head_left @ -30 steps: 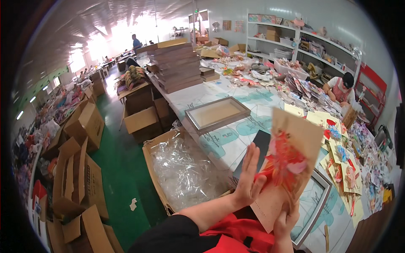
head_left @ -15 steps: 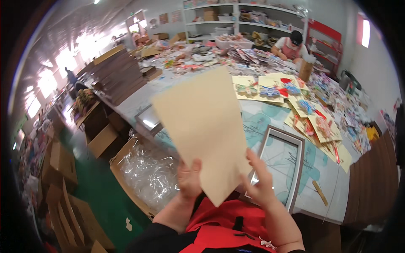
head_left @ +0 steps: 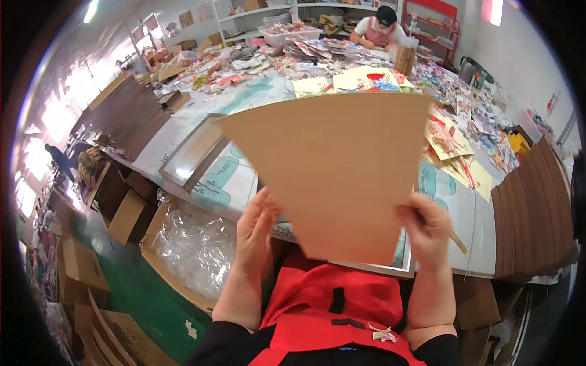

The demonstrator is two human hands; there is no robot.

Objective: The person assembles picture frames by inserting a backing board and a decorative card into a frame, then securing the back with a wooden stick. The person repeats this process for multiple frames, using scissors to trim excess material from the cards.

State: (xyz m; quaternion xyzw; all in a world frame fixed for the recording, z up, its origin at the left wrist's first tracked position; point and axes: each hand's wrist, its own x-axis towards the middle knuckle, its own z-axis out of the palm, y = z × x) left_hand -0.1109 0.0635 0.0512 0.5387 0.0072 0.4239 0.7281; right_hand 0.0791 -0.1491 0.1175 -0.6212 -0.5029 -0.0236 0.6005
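A stiff tan sheet of board [head_left: 342, 171] is held upright and slightly bowed in front of me, above the table's near edge. My left hand [head_left: 255, 226] is closed at its lower left edge, fingers partly hidden. On the opposite edge, my right hand [head_left: 427, 226] pinches the board between thumb and curled fingers. Beneath the board lies a picture frame [head_left: 404, 263], of which only the near right corner shows. A second framed pane [head_left: 195, 152] rests on the table to the left of the board.
Cream sheets with colourful ornaments [head_left: 448, 137] lie right of the board. Brown panels stand stacked at the right [head_left: 531, 210] and far left [head_left: 125, 116]. A carton of clear plastic wrap [head_left: 195, 247] sits below the table's left edge. A co-worker [head_left: 379, 30] bends over the far side.
The board has swung from a slant to nearly square-on, its shown face now darker tan. My right hand has closed on its edge. The whole view has shifted somewhat.
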